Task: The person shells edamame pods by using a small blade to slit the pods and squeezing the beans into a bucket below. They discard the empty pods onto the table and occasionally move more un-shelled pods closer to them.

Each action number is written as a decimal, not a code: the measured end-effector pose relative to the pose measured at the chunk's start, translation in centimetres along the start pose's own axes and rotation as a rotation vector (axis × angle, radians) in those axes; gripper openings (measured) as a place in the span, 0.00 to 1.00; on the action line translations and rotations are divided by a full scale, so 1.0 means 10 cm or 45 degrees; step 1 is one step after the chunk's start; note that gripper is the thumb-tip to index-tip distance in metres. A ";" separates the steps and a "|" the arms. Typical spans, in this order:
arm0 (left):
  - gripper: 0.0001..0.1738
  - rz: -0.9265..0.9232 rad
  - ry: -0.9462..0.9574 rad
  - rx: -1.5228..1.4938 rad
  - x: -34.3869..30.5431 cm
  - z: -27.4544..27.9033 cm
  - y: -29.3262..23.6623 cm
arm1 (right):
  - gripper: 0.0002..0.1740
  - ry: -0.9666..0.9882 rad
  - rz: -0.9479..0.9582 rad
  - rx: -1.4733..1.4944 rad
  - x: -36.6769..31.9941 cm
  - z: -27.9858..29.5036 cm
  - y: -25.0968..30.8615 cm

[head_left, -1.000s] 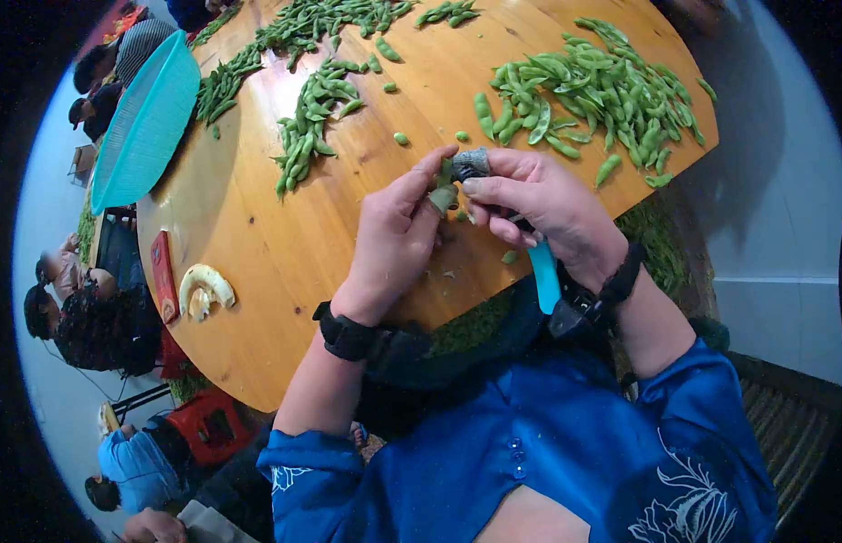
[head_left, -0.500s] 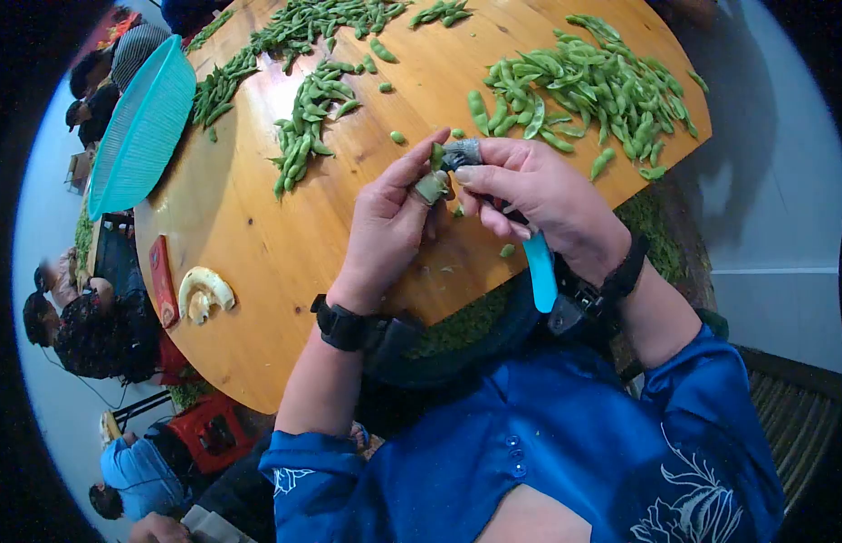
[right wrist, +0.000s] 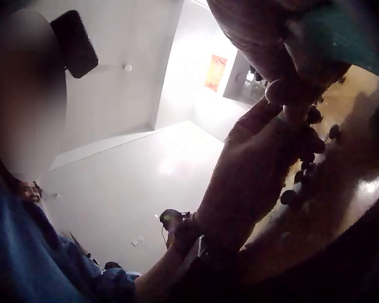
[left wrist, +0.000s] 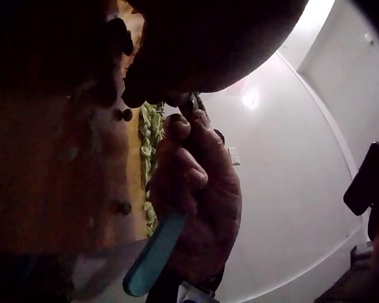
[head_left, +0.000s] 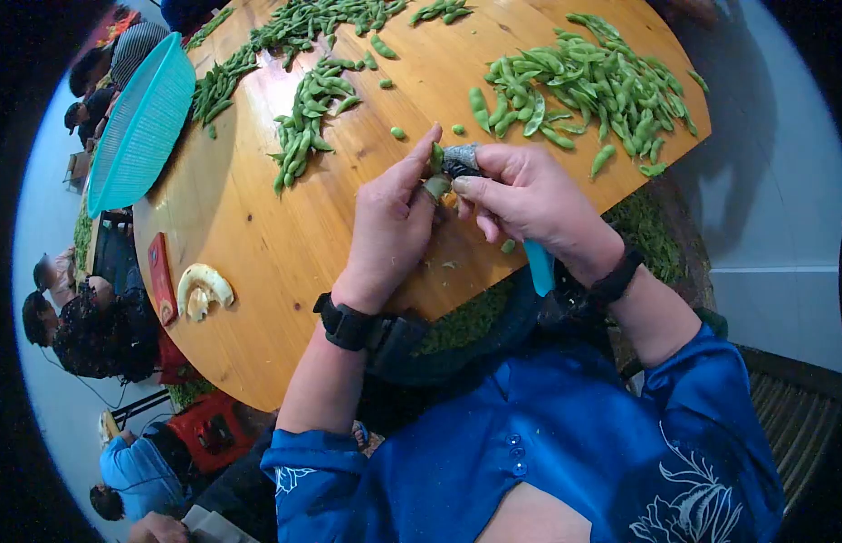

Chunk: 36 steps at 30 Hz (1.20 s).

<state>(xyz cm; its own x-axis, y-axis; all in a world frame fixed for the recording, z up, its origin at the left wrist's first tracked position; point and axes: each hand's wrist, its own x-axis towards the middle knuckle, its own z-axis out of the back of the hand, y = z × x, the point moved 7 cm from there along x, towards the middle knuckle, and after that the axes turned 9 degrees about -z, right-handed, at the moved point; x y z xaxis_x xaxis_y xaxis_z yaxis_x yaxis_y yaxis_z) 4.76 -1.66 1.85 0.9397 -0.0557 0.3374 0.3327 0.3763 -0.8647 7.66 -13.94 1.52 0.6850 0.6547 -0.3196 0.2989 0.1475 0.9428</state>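
Note:
Over the table edge in the head view, my left hand (head_left: 385,226) pinches a green soybean pod (head_left: 436,158) between thumb and index finger. A pale green covering wraps that thumb. Close against it, my right hand (head_left: 543,195) has grey wrapping (head_left: 460,156) round the index finger, its tip right at the pod. The right fingers curl round a small tool with a turquoise handle (head_left: 540,269), which sticks out below the palm and also shows in the left wrist view. The tool's working end is hidden between the fingers.
Heaps of soybean pods (head_left: 611,86) lie at the right, with more pods (head_left: 303,136) at the far left of the wooden table (head_left: 267,244). A turquoise basket (head_left: 142,127) leans at the left edge, near a red phone-like slab (head_left: 162,279) and a peel (head_left: 205,288). People sit beyond.
My hands stay together at the pod. The right hand has turned a little, so less of the turquoise handle shows. The left index finger has straightened upward.

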 end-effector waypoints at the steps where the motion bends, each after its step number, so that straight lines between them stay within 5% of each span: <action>1: 0.27 -0.052 -0.004 0.098 0.00 0.01 -0.01 | 0.08 -0.025 0.016 0.012 0.00 -0.01 -0.01; 5: 0.27 -0.170 -0.056 0.139 0.00 0.00 -0.03 | 0.07 -0.080 0.003 0.078 0.03 0.01 -0.05; 7: 0.26 0.041 -0.032 -0.116 -0.01 -0.01 0.02 | 0.07 -0.074 -0.003 0.131 0.04 0.02 -0.05; 11: 0.25 0.092 0.060 -0.282 0.00 -0.02 0.04 | 0.08 -0.020 -0.033 0.241 0.04 0.06 -0.08; 13: 0.24 0.343 0.103 -0.674 -0.03 -0.07 0.07 | 0.08 0.016 -0.068 0.262 0.03 0.08 -0.06; 19: 0.24 0.381 0.198 -1.280 0.01 -0.10 0.07 | 0.08 0.237 -0.227 0.434 0.08 0.12 -0.07; 23: 0.24 0.462 0.131 -1.297 0.00 -0.13 0.06 | 0.09 0.101 -0.135 0.185 0.07 0.10 -0.01; 25: 0.22 0.354 0.056 -0.840 0.01 -0.05 0.08 | 0.09 -0.106 -0.037 -0.048 0.07 0.12 0.03; 28: 0.21 0.401 0.020 -0.702 -0.01 0.00 0.11 | 0.10 -0.150 0.022 0.007 0.03 0.07 0.10; 31: 0.19 0.474 -0.032 -1.158 -0.01 -0.05 0.17 | 0.12 -0.193 0.083 0.008 0.02 0.04 0.13; 36: 0.17 0.475 -0.096 -1.214 -0.01 -0.03 0.19 | 0.12 -0.146 0.191 0.028 -0.02 -0.01 0.19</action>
<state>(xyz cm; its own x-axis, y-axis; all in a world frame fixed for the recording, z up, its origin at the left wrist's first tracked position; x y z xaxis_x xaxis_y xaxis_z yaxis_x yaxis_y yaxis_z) 5.33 -1.19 0.08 0.9997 -0.0152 -0.0191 -0.0243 -0.5351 -0.8444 8.03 -13.68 3.42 0.7939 0.5791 -0.1853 0.2010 0.0377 0.9789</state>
